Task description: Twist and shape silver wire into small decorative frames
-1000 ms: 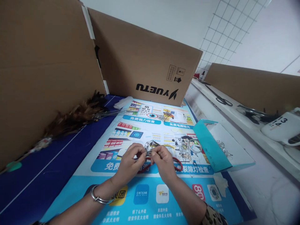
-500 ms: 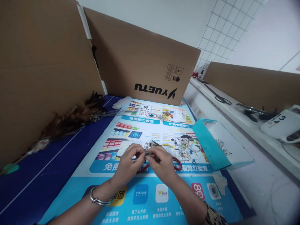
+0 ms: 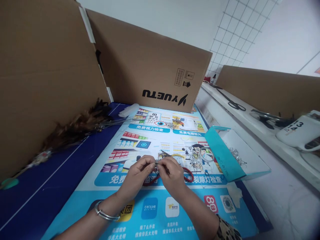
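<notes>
A: Left hand (image 3: 136, 176)?
B: Curled; thumb and forefinger pinched tight on a small metal piece (image 3: 157, 164); silver bangle (image 3: 106, 213) at the wrist.
A: And right hand (image 3: 174, 175)?
B: Closed too; fingertips gripping the same small metal piece from the other side, very near the left fingertips.
A: Place of the piece?
B: Held between both hands, just above the printed poster (image 3: 160, 210), about at its middle; over a red loop (image 3: 191, 174) lying flat and partly hidden under the hands.
A: Shape?
B: Hard to tell; too small and half covered; perhaps thin bent wire.
A: Around the hands?
B: Just beyond them, a yellow ring (image 3: 178, 155) on the poster; to the right, an open teal box (image 3: 220, 153) with wire bits (image 3: 236, 156) inside; to the left, on the blue table (image 3: 37, 193), brown feathers (image 3: 77, 126) beside a cardboard wall (image 3: 45, 83); behind the poster, a cardboard box (image 3: 150, 66) marked YUETU, upside down; far right, a white mug (image 3: 297, 133) on a white ledge (image 3: 250, 126).
</notes>
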`<state>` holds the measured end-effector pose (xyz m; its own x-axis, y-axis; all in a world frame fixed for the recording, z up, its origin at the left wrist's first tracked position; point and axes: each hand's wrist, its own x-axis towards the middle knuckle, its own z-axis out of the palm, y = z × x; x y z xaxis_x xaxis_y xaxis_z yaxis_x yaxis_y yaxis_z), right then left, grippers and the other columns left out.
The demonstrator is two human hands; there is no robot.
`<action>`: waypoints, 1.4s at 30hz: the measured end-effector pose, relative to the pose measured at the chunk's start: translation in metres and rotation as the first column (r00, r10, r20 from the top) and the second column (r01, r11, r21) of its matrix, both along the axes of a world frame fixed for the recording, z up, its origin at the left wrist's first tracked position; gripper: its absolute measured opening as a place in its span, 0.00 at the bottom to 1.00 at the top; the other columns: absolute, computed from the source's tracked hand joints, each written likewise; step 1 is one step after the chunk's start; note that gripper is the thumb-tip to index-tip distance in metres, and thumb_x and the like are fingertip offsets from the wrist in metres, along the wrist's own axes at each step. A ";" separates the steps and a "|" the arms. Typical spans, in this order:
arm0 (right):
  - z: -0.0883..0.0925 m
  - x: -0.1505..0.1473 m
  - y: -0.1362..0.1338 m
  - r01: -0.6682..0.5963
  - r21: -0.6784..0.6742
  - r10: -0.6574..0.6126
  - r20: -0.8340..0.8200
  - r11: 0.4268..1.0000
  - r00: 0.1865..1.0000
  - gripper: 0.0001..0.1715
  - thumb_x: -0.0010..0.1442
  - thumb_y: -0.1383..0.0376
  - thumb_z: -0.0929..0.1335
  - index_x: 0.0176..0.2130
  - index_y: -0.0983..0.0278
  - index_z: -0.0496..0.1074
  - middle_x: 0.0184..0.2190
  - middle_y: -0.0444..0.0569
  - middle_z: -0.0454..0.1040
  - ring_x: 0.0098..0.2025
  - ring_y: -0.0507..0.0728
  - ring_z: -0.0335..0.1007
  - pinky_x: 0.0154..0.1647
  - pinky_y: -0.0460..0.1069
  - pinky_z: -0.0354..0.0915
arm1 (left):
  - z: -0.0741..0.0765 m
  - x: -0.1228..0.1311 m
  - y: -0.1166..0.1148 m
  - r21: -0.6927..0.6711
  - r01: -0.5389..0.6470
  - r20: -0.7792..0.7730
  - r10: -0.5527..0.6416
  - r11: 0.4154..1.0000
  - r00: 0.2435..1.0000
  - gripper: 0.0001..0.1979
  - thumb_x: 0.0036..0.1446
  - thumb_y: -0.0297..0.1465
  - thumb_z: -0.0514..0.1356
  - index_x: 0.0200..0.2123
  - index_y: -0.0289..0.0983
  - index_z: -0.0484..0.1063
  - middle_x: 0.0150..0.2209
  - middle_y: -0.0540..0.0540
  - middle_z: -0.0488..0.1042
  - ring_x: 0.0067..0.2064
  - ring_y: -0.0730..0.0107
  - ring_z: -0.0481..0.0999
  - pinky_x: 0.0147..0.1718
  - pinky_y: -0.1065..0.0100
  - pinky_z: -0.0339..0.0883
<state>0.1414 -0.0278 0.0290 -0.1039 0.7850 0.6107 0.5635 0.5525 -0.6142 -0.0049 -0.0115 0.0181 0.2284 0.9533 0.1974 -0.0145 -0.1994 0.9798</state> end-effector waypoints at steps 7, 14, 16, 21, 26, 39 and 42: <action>0.003 0.001 0.002 0.030 -0.064 -0.031 -0.019 0.998 0.999 0.07 0.56 0.70 0.62 0.33 0.62 0.70 0.31 0.48 0.70 0.35 0.53 0.67 0.36 0.48 0.66 | -0.006 0.003 0.001 -0.129 0.092 0.113 -0.078 0.987 0.991 0.07 0.54 0.33 0.58 0.36 0.37 0.66 0.33 0.49 0.67 0.35 0.71 0.67 0.35 0.71 0.64; 0.009 0.003 0.003 -0.020 -0.219 0.002 -0.086 0.976 0.996 0.05 0.55 0.70 0.63 0.31 0.62 0.69 0.29 0.45 0.70 0.33 0.53 0.67 0.33 0.46 0.65 | -0.007 0.002 0.003 -0.135 0.038 0.064 -0.029 0.990 0.998 0.06 0.54 0.34 0.58 0.33 0.37 0.67 0.31 0.49 0.68 0.32 0.72 0.67 0.31 0.71 0.64; 0.007 0.002 0.002 0.015 -0.183 -0.028 -0.069 0.983 0.997 0.05 0.55 0.70 0.63 0.32 0.63 0.69 0.30 0.46 0.70 0.34 0.53 0.67 0.34 0.47 0.65 | -0.006 0.001 0.003 -0.127 0.030 0.059 -0.023 0.991 0.998 0.06 0.54 0.33 0.57 0.32 0.37 0.67 0.31 0.49 0.67 0.32 0.73 0.66 0.31 0.72 0.63; 0.000 0.001 0.001 0.048 -0.051 -0.047 0.018 0.998 0.999 0.06 0.57 0.70 0.62 0.33 0.63 0.68 0.30 0.48 0.69 0.35 0.54 0.66 0.36 0.48 0.64 | -0.005 0.001 0.001 -0.124 0.016 0.036 -0.011 0.992 0.999 0.05 0.55 0.33 0.57 0.33 0.37 0.67 0.30 0.50 0.67 0.32 0.73 0.65 0.31 0.73 0.62; -0.002 0.002 0.000 0.060 -0.021 -0.058 0.065 0.998 0.996 0.06 0.57 0.70 0.62 0.34 0.63 0.67 0.31 0.49 0.69 0.35 0.55 0.66 0.37 0.49 0.64 | -0.007 0.001 0.001 -0.132 0.019 0.032 -0.014 0.991 0.999 0.07 0.54 0.33 0.57 0.35 0.37 0.67 0.32 0.50 0.68 0.33 0.72 0.67 0.33 0.72 0.63; -0.004 0.002 0.003 0.047 -0.050 -0.044 0.064 0.998 0.997 0.06 0.58 0.69 0.62 0.34 0.64 0.68 0.30 0.49 0.69 0.35 0.54 0.65 0.36 0.48 0.63 | -0.007 0.002 0.003 -0.217 0.079 0.128 -0.052 0.973 0.990 0.07 0.56 0.33 0.56 0.36 0.37 0.68 0.29 0.51 0.69 0.32 0.73 0.67 0.34 0.73 0.63; -0.005 0.002 0.003 0.050 -0.072 -0.045 0.058 0.996 0.997 0.06 0.58 0.69 0.62 0.34 0.64 0.68 0.31 0.49 0.69 0.36 0.54 0.65 0.36 0.48 0.62 | -0.010 0.003 0.004 -0.223 0.095 0.150 -0.062 0.970 0.987 0.06 0.55 0.33 0.56 0.35 0.36 0.68 0.27 0.51 0.68 0.31 0.74 0.67 0.32 0.73 0.63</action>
<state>0.1435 -0.0246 0.0239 -0.0980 0.8323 0.5455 0.6229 0.4788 -0.6186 -0.0020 -0.0074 0.0076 0.2895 0.9571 0.0121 -0.1623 0.0366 0.9861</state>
